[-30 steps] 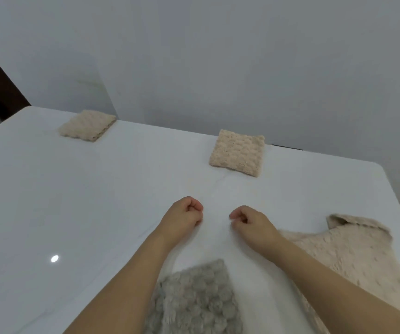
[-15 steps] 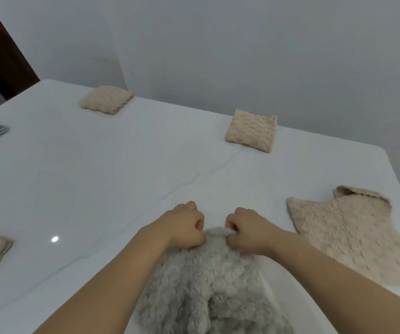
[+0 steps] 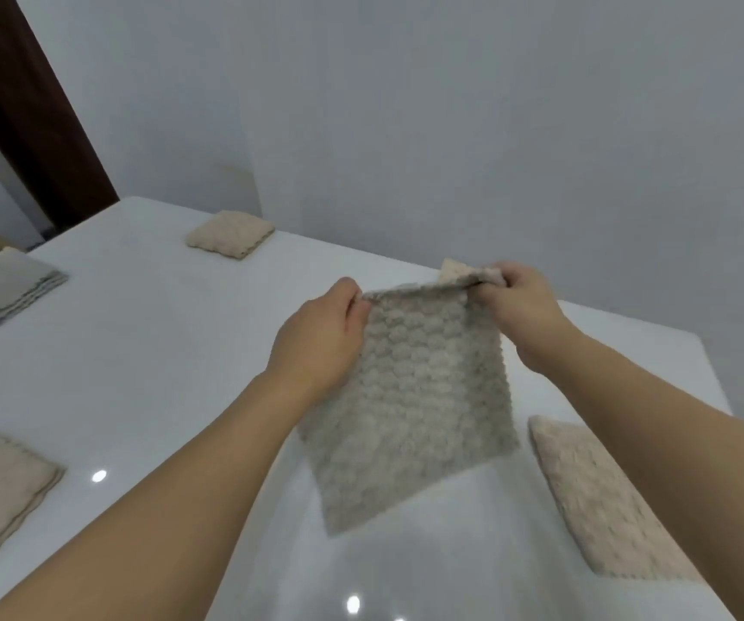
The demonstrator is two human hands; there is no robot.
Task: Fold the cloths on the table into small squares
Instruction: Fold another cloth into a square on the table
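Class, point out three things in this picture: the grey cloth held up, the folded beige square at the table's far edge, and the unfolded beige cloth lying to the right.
grey cloth (image 3: 423, 396), head view, centre of hanging panel.
folded beige square (image 3: 230, 234), head view, top face.
unfolded beige cloth (image 3: 603, 499), head view, middle of flat surface.

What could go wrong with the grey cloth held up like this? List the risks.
1. The left hand and right hand pinch only the top corners of the grey cloth; a slip would probably drop it in a crumple.
2. It hangs tilted, so a fold started now may come out crooked.
3. Its lower edge hangs near the beige cloth lying unfolded on the white table; laid down carelessly, the two might overlap.
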